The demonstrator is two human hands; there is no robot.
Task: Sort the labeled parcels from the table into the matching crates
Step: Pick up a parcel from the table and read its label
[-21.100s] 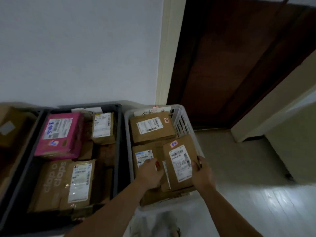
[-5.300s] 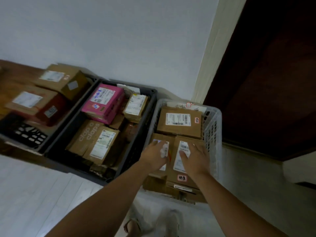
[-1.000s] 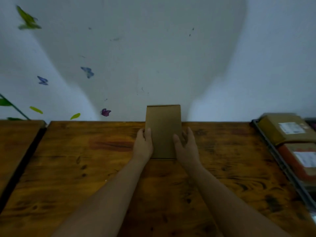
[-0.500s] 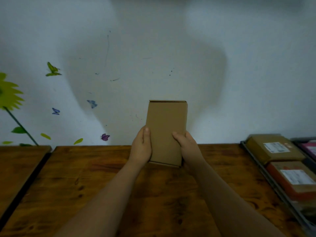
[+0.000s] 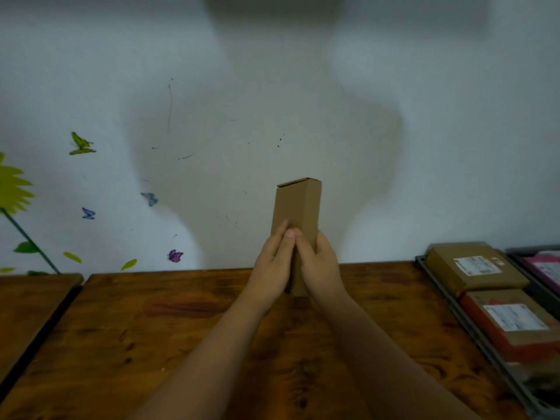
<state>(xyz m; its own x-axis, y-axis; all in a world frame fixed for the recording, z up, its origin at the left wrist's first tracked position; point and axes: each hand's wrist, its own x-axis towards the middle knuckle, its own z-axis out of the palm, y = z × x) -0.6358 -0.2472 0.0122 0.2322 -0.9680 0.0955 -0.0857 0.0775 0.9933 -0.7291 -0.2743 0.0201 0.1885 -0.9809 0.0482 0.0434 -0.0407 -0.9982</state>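
A plain brown cardboard parcel [image 5: 298,207] is held upright above the far edge of the wooden table [image 5: 181,344], turned so its narrow side faces me. No label shows on the visible faces. My left hand [image 5: 272,263] holds its left side, fingers lying along the box. My right hand [image 5: 318,262] grips its right side, thumb across the front. Both hands cover the box's lower half.
A dark crate [image 5: 439,286] at the right table edge holds a brown labeled parcel [image 5: 472,268] and a red-sided labeled parcel [image 5: 515,322]. A second crate with a pink parcel [image 5: 545,268] lies beyond. A second tabletop [image 5: 27,304] stands left. The wall carries butterfly stickers.
The parcel was lifted off the table and rotated from its broad face to its narrow side; both hands moved closer together around it.
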